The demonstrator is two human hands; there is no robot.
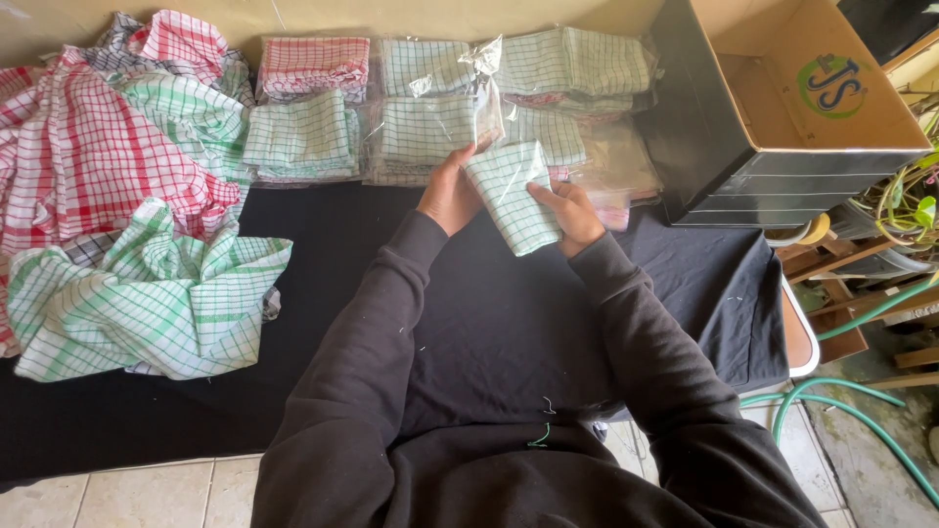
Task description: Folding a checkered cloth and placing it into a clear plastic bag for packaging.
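Note:
Both hands hold a folded green-and-white checked cloth (pixel 513 194) above the black-covered table (pixel 342 244). My left hand (pixel 448 191) grips its left side, and a clear plastic bag (pixel 486 93) rises from that hand. My right hand (pixel 572 212) grips the cloth's right edge. Just beyond the hands lie rows of folded checked cloths in clear bags (pixel 430 108).
A loose heap of red, green and grey checked cloths (pixel 117 196) covers the table's left part. An open cardboard box (pixel 782 98) with dark sides stands at the right. A green hose (pixel 841 401) and plants lie on the floor at the right.

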